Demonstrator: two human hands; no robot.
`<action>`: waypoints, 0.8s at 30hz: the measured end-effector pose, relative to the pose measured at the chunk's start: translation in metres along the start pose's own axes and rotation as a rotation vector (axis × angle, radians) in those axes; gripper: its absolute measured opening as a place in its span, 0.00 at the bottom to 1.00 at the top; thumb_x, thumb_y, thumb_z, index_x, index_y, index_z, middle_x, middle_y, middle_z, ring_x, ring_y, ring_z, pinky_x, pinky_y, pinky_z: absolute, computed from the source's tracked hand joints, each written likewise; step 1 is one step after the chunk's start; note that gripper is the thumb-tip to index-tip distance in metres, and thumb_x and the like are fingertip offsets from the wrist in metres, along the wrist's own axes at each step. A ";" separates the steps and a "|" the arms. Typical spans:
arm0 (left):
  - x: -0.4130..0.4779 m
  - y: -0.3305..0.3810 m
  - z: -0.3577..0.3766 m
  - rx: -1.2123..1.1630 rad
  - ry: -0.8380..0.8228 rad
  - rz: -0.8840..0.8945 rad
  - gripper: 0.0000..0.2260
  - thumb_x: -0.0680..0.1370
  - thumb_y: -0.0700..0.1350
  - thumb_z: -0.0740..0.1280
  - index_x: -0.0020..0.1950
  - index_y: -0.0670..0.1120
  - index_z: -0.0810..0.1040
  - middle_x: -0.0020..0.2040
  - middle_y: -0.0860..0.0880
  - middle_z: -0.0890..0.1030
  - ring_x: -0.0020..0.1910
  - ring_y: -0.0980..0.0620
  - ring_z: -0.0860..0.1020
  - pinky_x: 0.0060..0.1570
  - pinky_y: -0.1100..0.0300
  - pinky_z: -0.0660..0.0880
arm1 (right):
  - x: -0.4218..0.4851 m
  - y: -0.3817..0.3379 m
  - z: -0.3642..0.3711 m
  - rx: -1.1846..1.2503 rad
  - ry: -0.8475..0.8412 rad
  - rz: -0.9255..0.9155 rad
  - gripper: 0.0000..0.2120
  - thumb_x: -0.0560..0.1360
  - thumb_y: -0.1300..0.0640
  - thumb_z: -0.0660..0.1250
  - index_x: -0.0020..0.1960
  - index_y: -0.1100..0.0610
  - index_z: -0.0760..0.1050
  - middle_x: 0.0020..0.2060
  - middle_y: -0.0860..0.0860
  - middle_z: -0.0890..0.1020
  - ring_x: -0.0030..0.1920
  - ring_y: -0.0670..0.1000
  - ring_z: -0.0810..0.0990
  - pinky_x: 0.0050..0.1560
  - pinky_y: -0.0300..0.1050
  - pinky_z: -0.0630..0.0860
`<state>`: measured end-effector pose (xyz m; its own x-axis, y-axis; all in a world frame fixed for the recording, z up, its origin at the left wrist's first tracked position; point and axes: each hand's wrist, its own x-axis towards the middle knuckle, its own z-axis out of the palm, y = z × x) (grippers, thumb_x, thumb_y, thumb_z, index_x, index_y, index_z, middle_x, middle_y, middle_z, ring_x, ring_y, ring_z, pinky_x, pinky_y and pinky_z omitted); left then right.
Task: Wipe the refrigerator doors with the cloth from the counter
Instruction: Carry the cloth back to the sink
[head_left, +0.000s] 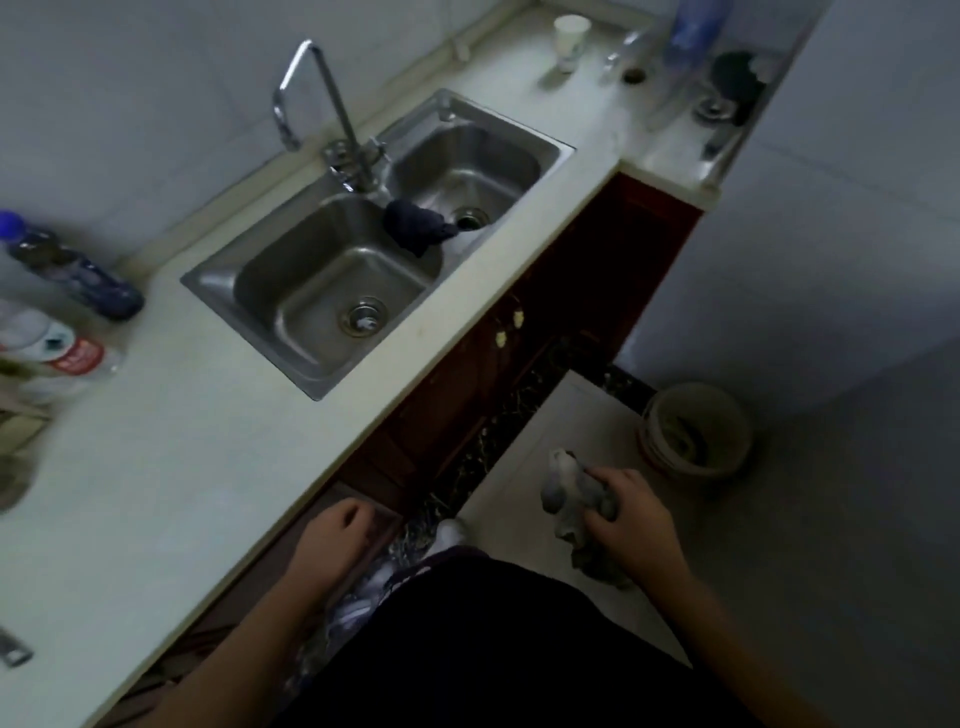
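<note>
A single wide-angle view from the person's head looks steeply down and forward, tilted so the counter (171, 467) runs diagonally from lower left to upper right. The sink (363, 249) sits mid-frame, and floor (805, 519) fills the right. The nearest counter edge lies close below the camera.

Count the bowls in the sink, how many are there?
2: the left bowl, nearer the bottles, and the right bowl, beside it past the faucet. None look hidden.
</note>
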<state>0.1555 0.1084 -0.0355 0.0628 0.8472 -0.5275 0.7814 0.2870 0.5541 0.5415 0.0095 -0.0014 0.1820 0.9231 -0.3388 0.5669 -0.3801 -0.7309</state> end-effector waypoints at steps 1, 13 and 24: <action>0.004 -0.001 -0.001 -0.013 0.016 -0.010 0.17 0.76 0.58 0.60 0.42 0.47 0.79 0.39 0.49 0.83 0.41 0.47 0.83 0.48 0.47 0.77 | 0.011 -0.003 -0.003 0.002 -0.019 -0.012 0.17 0.79 0.53 0.71 0.58 0.33 0.71 0.53 0.37 0.74 0.49 0.36 0.77 0.45 0.32 0.70; 0.053 0.013 -0.013 -0.090 0.068 -0.123 0.11 0.82 0.48 0.64 0.42 0.47 0.79 0.41 0.47 0.85 0.41 0.46 0.84 0.51 0.46 0.80 | 0.106 -0.026 -0.009 -0.094 0.016 -0.001 0.19 0.76 0.56 0.73 0.67 0.48 0.76 0.52 0.47 0.75 0.47 0.47 0.76 0.45 0.43 0.71; 0.039 0.044 -0.040 -0.313 0.293 -0.379 0.11 0.83 0.48 0.62 0.49 0.48 0.82 0.48 0.48 0.85 0.48 0.46 0.83 0.56 0.48 0.77 | 0.234 -0.128 -0.005 -0.192 -0.415 -0.247 0.22 0.79 0.47 0.69 0.72 0.40 0.71 0.59 0.43 0.72 0.51 0.43 0.74 0.55 0.44 0.71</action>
<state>0.1674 0.1724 -0.0062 -0.3956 0.7349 -0.5509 0.4921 0.6760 0.5485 0.5160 0.2744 0.0159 -0.2874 0.8679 -0.4051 0.6972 -0.1004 -0.7098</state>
